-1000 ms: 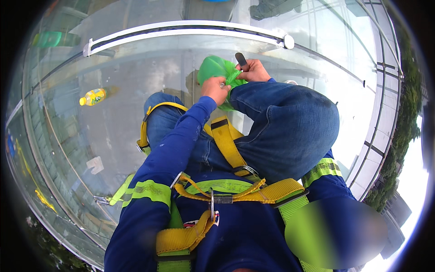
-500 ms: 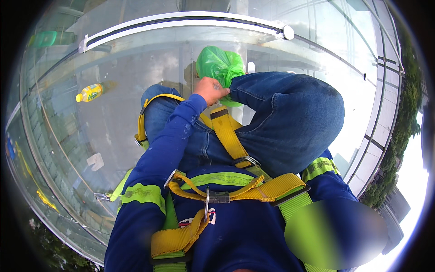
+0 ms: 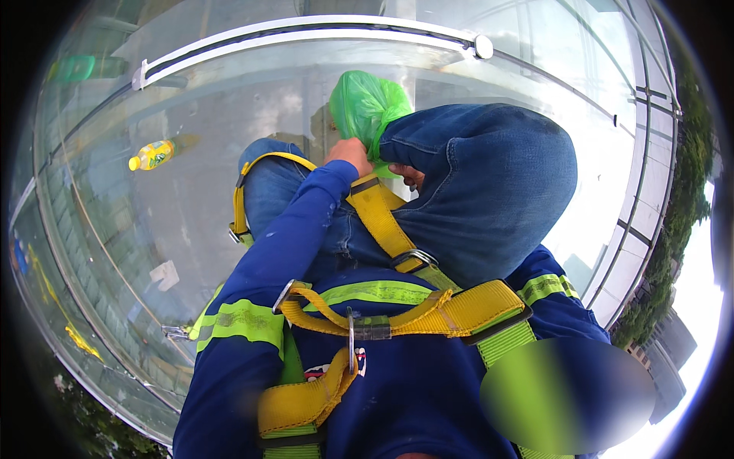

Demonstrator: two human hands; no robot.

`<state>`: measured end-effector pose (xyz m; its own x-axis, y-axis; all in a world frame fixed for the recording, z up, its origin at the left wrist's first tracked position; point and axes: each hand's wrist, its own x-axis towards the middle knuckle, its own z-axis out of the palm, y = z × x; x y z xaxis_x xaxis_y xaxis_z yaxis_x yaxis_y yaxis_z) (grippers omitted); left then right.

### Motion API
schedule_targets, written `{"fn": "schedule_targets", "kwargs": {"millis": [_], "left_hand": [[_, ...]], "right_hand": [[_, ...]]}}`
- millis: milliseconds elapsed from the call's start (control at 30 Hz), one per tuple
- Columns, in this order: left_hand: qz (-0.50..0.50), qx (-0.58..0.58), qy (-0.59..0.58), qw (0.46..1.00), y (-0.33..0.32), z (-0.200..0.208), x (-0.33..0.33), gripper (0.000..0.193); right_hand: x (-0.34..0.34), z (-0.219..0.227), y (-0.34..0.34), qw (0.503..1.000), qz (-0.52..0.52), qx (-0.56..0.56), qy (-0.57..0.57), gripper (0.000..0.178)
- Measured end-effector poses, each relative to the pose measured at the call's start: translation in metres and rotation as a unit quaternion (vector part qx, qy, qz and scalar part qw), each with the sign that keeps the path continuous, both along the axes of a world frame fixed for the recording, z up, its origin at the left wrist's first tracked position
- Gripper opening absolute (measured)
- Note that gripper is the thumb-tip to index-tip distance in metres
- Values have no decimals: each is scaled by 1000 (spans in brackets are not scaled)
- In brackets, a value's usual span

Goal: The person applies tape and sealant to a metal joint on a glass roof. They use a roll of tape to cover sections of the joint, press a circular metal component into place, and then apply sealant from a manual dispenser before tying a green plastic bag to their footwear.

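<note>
A green plastic bag (image 3: 363,107) is drawn over the foot of my bent right leg, hiding the shoe. My left hand (image 3: 350,157) is closed on the bag's gathered edge by the ankle, its fingertips mostly out of sight. From under the right shin shows my right hand (image 3: 410,176), partly covered by the jeans leg (image 3: 489,183). Its fingers are bent and pinch at the lower edge of the bag. A yellow harness strap (image 3: 378,218) crosses my thigh just below both hands.
A yellow-capped bottle (image 3: 153,155) lies on the glass surface (image 3: 214,183) to the left. Farther back left is a green bottle (image 3: 76,68). A white metal rail (image 3: 306,31) runs across the far side. A pale scrap (image 3: 164,274) lies at the left.
My right hand has come into view beneath the shin, at the bag's edge. My left hand has shifted slightly left, and the bagged foot and right knee have moved a little farther away.
</note>
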<state>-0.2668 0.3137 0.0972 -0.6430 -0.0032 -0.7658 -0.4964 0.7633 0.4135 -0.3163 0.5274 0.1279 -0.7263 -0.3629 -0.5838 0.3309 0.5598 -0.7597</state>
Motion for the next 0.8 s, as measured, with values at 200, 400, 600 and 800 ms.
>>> {"fn": "schedule_targets", "kwargs": {"millis": [200, 400, 600, 800], "left_hand": [[26, -9, 228, 973, -2, 42, 11, 36], [-46, 48, 274, 959, 2, 41, 11, 29], [50, 97, 192, 975, -3, 1, 17, 20], [35, 190, 124, 973, -11, -12, 22, 25]], "right_hand": [[12, -3, 6, 1000, -8, -4, 0, 46], [18, -2, 11, 1000, -12, -1, -1, 46], [24, -1, 12, 1000, -11, -2, -2, 46], [30, -4, 11, 1000, -9, -3, -9, 46]]}}
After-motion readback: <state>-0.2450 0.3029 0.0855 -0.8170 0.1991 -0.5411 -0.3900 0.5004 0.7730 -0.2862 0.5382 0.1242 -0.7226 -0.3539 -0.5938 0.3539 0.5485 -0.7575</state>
